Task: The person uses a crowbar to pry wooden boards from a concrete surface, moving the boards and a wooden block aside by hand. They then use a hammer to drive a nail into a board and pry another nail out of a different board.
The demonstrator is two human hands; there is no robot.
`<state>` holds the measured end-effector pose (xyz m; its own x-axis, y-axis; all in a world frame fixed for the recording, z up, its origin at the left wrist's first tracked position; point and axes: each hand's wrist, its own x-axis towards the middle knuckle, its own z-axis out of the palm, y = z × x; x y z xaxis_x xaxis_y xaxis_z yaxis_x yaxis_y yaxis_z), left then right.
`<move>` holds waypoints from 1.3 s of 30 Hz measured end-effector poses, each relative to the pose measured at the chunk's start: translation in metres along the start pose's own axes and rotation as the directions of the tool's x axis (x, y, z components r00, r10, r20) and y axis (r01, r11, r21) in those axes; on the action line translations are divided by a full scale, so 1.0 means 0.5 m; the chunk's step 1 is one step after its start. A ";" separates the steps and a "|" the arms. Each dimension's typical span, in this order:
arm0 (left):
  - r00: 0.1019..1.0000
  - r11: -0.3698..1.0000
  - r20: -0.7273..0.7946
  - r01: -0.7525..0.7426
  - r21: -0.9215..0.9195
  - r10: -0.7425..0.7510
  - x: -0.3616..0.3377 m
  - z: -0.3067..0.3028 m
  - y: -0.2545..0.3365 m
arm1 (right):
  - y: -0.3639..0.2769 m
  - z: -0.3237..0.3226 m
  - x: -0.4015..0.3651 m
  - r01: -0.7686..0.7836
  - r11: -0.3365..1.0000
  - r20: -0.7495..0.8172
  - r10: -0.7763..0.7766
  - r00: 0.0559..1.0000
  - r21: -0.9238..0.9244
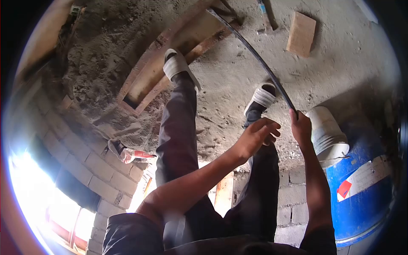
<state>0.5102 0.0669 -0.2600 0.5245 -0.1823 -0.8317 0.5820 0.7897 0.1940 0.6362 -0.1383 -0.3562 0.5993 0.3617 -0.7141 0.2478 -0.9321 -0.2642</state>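
Observation:
My right hand (pixel 301 127) is closed around the lower end of a long black rod (pixel 259 57). The rod slants up and left, and its far tip lies over the end of a long wooden trough-like form (pixel 155 76) on the ground. My left hand (pixel 258 137) hangs in front of my right leg, left of the other hand. Its fingers are loosely bent and apart, with nothing seen in them. My left foot in a white slide sandal (pixel 175 67) rests at the form's edge. The other sandal (pixel 262 98) stands on the dirt floor near the rod.
A reddish-brown brick (pixel 301 34) and a tool with a blue handle (pixel 264 15) lie on the ground ahead. To the right are a tipped white bucket (pixel 327 131) and a blue barrel (pixel 361 195). Loose soil (pixel 102 55) and a block wall (pixel 97 165) lie left.

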 end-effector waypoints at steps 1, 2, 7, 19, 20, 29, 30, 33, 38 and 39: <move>1.000 1.000 0.011 0.001 -0.008 -0.001 0.003 0.004 -0.005 | 0.041 0.040 0.013 0.026 0.999 -0.024 -0.026 0.999 0.021; 0.999 0.999 0.007 0.033 -0.039 -0.033 0.002 0.005 -0.006 | 0.080 0.077 0.026 0.094 0.993 -0.052 -0.090 0.995 0.076; 0.992 0.988 0.070 -0.111 0.108 0.104 -0.004 -0.007 0.022 | 0.170 0.130 0.091 0.027 1.000 -0.014 -0.027 1.000 -0.012; 0.967 0.995 -0.253 -0.005 0.096 0.029 0.048 -0.089 0.015 | 0.064 -0.048 0.038 0.021 1.000 0.081 -0.022 0.996 0.020; 0.956 0.994 -0.290 -0.007 0.108 0.038 0.044 -0.081 0.030 | 0.035 -0.089 0.014 0.010 1.000 0.048 -0.009 0.999 -0.027; 0.921 0.922 -0.138 -0.337 0.192 0.365 -0.030 0.003 0.133 | 0.107 -0.226 -0.051 -0.071 0.957 -0.076 0.096 0.993 0.280; 0.932 0.950 -0.184 -0.306 0.070 0.313 -0.006 -0.012 0.102 | 0.104 -0.218 -0.017 -0.080 0.950 -0.137 0.126 0.983 0.301; 0.924 0.861 -0.380 -0.155 -0.484 -0.047 0.104 -0.096 -0.119 | 0.128 -0.149 0.113 -0.088 0.859 -0.224 0.229 0.947 0.505; 0.965 0.962 -0.137 -0.241 -0.129 0.223 0.161 0.008 -0.230 | -0.049 -0.074 0.387 -0.175 0.544 -0.181 0.537 0.824 0.821; 0.995 0.952 0.053 -0.069 -0.299 0.089 0.168 0.012 -0.181 | -0.105 -0.076 0.433 -0.206 0.508 -0.156 0.582 0.798 0.837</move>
<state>0.5054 -0.0236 -0.3442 0.6063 -0.1426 -0.7824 0.3321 0.9393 0.0862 0.7817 -0.0103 -0.4725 0.7415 -0.2507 -0.6223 -0.6346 -0.5632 -0.5293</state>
